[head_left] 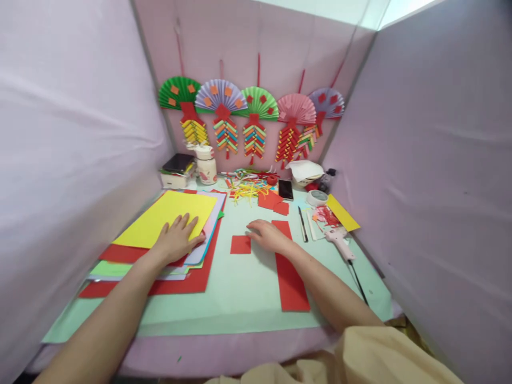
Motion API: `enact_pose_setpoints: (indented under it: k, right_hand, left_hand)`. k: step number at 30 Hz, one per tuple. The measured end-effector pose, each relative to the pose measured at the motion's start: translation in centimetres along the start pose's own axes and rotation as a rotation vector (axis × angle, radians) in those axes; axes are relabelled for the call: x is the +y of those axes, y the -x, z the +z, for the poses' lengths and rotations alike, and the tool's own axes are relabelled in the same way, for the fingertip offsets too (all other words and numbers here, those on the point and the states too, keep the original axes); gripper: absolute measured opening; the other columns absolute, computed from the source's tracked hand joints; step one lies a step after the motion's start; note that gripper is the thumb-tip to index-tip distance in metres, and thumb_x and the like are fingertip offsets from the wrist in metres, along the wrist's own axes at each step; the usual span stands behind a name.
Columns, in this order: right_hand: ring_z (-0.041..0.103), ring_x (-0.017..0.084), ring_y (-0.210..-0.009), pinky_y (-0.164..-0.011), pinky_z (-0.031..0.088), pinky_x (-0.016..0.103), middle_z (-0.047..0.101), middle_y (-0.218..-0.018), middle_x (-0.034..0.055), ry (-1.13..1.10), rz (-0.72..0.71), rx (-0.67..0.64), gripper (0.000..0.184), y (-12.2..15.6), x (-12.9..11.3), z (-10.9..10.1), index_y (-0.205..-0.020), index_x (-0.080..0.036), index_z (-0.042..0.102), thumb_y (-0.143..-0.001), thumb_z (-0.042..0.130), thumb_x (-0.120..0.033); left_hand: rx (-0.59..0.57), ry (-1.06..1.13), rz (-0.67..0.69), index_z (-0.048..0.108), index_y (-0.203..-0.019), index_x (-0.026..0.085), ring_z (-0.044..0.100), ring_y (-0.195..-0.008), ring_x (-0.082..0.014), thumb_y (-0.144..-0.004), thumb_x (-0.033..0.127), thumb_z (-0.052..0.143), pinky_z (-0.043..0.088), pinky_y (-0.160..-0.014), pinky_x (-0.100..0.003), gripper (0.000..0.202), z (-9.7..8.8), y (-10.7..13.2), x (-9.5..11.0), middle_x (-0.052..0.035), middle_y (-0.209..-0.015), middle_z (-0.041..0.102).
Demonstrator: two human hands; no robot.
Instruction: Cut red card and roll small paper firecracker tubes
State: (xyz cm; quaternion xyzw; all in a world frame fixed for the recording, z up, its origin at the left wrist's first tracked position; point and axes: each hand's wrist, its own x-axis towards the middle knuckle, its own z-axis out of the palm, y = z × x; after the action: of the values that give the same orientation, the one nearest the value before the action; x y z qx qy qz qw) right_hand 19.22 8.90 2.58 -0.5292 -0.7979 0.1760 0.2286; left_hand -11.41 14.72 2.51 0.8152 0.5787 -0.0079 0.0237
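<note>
We had our left hand (178, 240) laid flat, palm down and fingers spread, on the yellow sheet (154, 214) that topped the stack of coloured paper (184, 284) by the left edge of the table (240, 306). Its thumb stretched past the right side of that sheet, over the papers underneath. Our right hand (264, 236) was over the middle of the table, its fingers loosely bent and drawn close to one another. The fingertips were just beside the far right corner of the small red square (240, 245), and we could not tell whether they touched or pinched it. That square lay flat near the table's middle, between the stack and the long red strip (294, 282). The strip ran towards the near edge, and our right wrist crossed its farther part. Nearer the right edge we had the dark slim tool (303, 224), the tape roll (317, 202) and the glue gun (340, 242), its cord trailing towards the near right corner. Along the far edge lay a tangle of paper strips (252, 189) and a phone (285, 190), with a bottle (207, 169) by the far left corner
</note>
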Motion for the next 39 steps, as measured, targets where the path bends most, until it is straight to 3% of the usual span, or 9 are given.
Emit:
enact_pose_setpoints:
  k: [4,11,16,21,24,27,31,36,39]
  right_hand:
    - [0.058,0.021,-0.111,-0.098,0.04,0.033,0.065,-0.117,0.0115,0.05,0.063,0.105,0.026,0.8,1.8,-0.3,-0.112,-0.016,0.065,-0.092,0.051,-0.023]
    - [0.058,0.021,-0.109,-0.097,0.039,0.032,0.067,-0.112,0.01,0.109,0.111,0.142,0.022,1.1,3.4,0.1,-0.107,-0.016,0.066,-0.09,0.053,-0.022]
    - [0.053,0.021,-0.115,-0.101,0.036,0.031,0.062,-0.12,0.0108,0.174,0.219,0.207,0.029,0.5,4.6,-0.4,-0.117,-0.016,0.062,-0.09,0.052,-0.023]
    - [0.051,0.024,-0.12,-0.1,0.036,0.033,0.057,-0.126,0.017,0.237,0.407,0.26,0.04,-3.8,7.7,-3.7,-0.126,-0.01,0.054,-0.092,0.048,-0.029]
    - [0.055,0.028,-0.116,-0.095,0.04,0.036,0.061,-0.12,0.0191,0.249,0.527,0.21,0.049,-7.3,9.5,-5.3,-0.122,-0.01,0.056,-0.086,0.057,-0.044]
    - [0.051,0.036,-0.12,-0.094,0.041,0.044,0.06,-0.12,0.0202,0.253,0.622,0.141,0.064,-9.7,10.3,-5.5,-0.116,-0.011,0.06,-0.073,0.068,-0.058]
    - [0.042,0.04,-0.127,-0.098,0.037,0.051,0.054,-0.131,0.0205,0.263,0.697,0.099,0.074,-10.8,10.3,-4.7,-0.118,-0.013,0.059,-0.062,0.076,-0.06]
    - [0.052,0.028,-0.119,-0.099,0.041,0.051,0.056,-0.128,0.012,0.27,0.777,0.078,0.052,-10.4,10.2,-4.3,-0.123,-0.016,0.055,-0.085,0.061,-0.051]
    - [0.056,0.024,-0.112,-0.095,0.046,0.049,0.056,-0.126,0.0098,0.268,0.771,0.1,0.042,-10.6,10.4,-4.7,-0.124,-0.017,0.054,-0.091,0.056,-0.043]
  left_hand:
    - [-0.031,-0.005,-0.015,0.028,-0.15,0.02,0.015,-0.145,-0.0326,-0.089,0.066,0.025,0.016,-0.111,-0.058,0.077,1.0,-0.7,-0.2,-0.0125,-0.158,0.017]
    - [0.02,0.006,-0.093,0.033,-0.148,0.02,0.019,-0.143,-0.0363,-0.088,0.065,0.025,0.017,-0.108,-0.065,0.075,0.9,-0.4,0.1,-0.0132,-0.157,0.021]
    - [0.063,0.017,-0.136,0.035,-0.147,0.018,0.022,-0.142,-0.0368,-0.088,0.066,0.024,0.017,-0.108,-0.064,0.077,0.9,0.0,0.4,-0.0156,-0.155,0.026]
    - [0.07,0.029,-0.139,0.035,-0.147,0.018,0.022,-0.142,-0.0352,-0.088,0.068,0.023,0.018,-0.109,-0.062,0.078,0.8,0.3,0.6,-0.0151,-0.154,0.027]
    - [0.078,0.035,-0.141,0.036,-0.146,0.019,0.021,-0.142,-0.034,-0.088,0.067,0.023,0.019,-0.109,-0.061,0.077,1.0,0.4,0.5,-0.0146,-0.154,0.028]
    - [0.084,0.04,-0.144,0.036,-0.146,0.02,0.02,-0.143,-0.0327,-0.089,0.067,0.023,0.018,-0.109,-0.06,0.075,1.1,0.5,0.4,-0.0141,-0.155,0.028]
    - [0.077,0.05,-0.142,0.036,-0.146,0.02,0.021,-0.143,-0.032,-0.089,0.068,0.023,0.018,-0.11,-0.058,0.075,1.0,0.7,0.4,-0.0143,-0.154,0.029]
    - [0.091,0.051,-0.13,0.037,-0.146,0.019,0.021,-0.143,-0.0325,-0.089,0.066,0.023,0.018,-0.11,-0.059,0.074,1.0,0.8,0.5,-0.0148,-0.154,0.028]
    - [0.089,0.059,-0.13,0.037,-0.146,0.019,0.021,-0.143,-0.0324,-0.089,0.066,0.023,0.017,-0.11,-0.059,0.074,1.0,0.8,0.5,-0.0148,-0.154,0.028]
